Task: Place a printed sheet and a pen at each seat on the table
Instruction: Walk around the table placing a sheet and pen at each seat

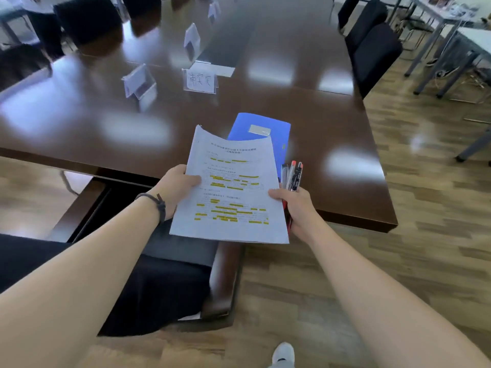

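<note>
A stack of printed sheets [231,187] is held between both hands just above the near edge of the table [332,123], partly over the chair [164,274] pushed in below. The left hand [176,187] is closed on the stack's left edge, thumb on top, fingers underneath. The right hand [297,208] is pinched on the right edge and is also wrapped around a bundle of pens [293,176], whose tips stick up past the paper. A blue folder [268,131] lies flat near the near edge, partly covered by the stack's far end. Name cards [200,81] stand further in toward the middle; no sheet or pen is seen laid at any seat yet. The paper is judged light and floppy: the far corners curl, so support from both side edges is needed, and a single top sheet would best be peeled at a corner with the thumb. The sheets are likely to slide on each other. The pens are stiff, smooth and apt to roll on the glossy top; they should be taken by the barrel, one at a time.
</note>
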